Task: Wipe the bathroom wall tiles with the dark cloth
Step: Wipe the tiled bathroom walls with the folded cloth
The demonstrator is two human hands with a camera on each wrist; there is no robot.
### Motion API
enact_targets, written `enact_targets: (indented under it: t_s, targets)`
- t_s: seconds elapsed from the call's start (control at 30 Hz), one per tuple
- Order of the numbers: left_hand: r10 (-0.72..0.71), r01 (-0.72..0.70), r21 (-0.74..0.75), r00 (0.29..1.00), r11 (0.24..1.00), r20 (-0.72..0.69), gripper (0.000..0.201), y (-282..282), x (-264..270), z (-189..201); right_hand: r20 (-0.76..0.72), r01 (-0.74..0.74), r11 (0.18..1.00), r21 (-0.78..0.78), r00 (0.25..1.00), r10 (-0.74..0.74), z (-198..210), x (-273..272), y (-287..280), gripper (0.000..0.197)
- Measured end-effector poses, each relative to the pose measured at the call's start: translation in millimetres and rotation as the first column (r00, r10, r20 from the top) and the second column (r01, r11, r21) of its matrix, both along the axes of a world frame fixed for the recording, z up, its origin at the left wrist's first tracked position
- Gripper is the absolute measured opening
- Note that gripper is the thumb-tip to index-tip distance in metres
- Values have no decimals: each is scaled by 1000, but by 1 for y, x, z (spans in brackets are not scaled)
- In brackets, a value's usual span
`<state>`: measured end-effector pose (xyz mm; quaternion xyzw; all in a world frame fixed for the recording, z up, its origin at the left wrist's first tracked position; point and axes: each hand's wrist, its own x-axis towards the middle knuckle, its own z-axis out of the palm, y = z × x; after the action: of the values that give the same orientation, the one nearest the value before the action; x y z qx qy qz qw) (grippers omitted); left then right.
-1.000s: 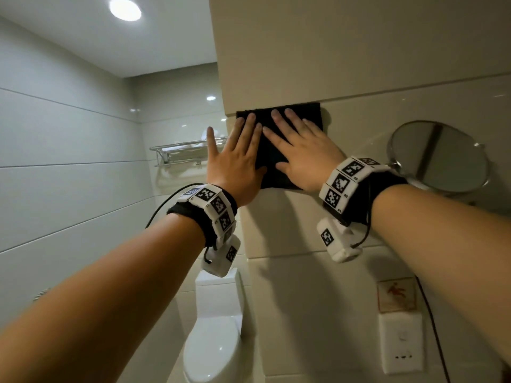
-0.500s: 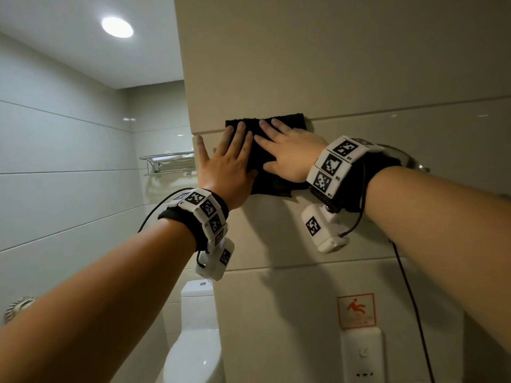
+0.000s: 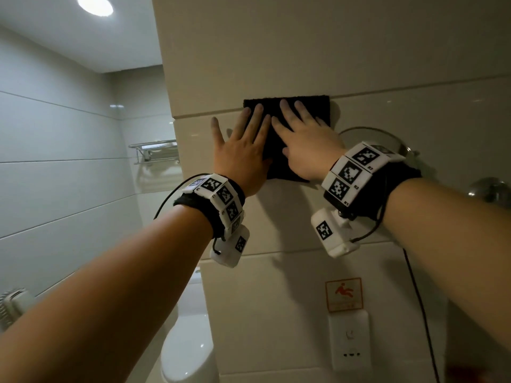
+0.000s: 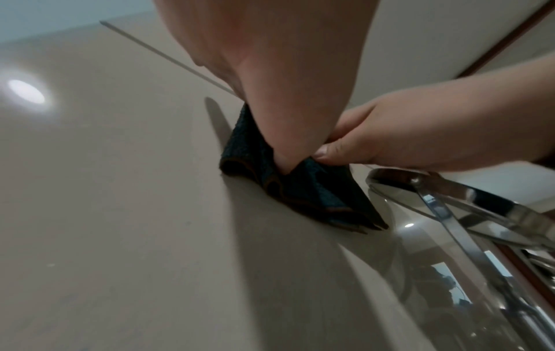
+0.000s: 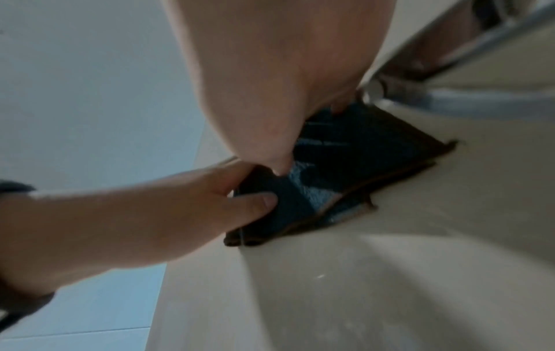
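Since a moment ago the cloth has slid rightward along the grout line, away from the wall's corner edge, and the round mirror is mostly hidden behind my right wrist. Both my palms are flat on the dark cloth (image 3: 287,134), fingers straight and spread, pressing it against the beige wall tiles (image 3: 276,64) — nothing is gripped, just pushed. My left hand (image 3: 243,153) covers the cloth's left part, its thumb splayed off onto bare tile. My right hand (image 3: 307,145) sits just beside it on the right part, fingers angled up and left. The cloth's top edge straddles the horizontal grout line (image 3: 414,88). From the left wrist view the folded cloth (image 4: 288,187) shows brown-stitched layered edges, flat to the tile, and the chrome mirror frame (image 4: 450,187) is just beside it. Below, a white toilet (image 3: 190,349), a slip-warning sign (image 3: 343,294) above a wall socket (image 3: 349,341), and a towel rack (image 3: 154,152) on the far wall.
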<state>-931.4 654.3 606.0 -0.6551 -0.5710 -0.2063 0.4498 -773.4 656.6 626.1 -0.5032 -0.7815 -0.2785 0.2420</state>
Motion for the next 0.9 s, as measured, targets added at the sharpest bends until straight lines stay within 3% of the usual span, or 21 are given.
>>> enact_targets:
  t_s: [0.17, 0.33, 0.53, 0.9]
  targets:
    - [-36, 36, 4, 999, 999, 8, 71, 0, -16, -16, -41, 27, 990, 140, 999, -21, -35, -21, 9, 70]
    - [-14, 14, 6, 1000, 1000, -20, 72, 0, -42, -28, -38, 92, 983, 157, 995, -87, -52, -57, 11, 78]
    - [-25, 26, 3, 999, 1000, -26, 75, -3, -55, -34, -33, 52, 970, 239, 998, -45, -64, -63, 17, 81]
    - [3, -3, -19, 1000, 1000, 13, 78, -13, -126, -99, 40, -26, 959, 283, 999, 15, -124, -123, 20, 85]
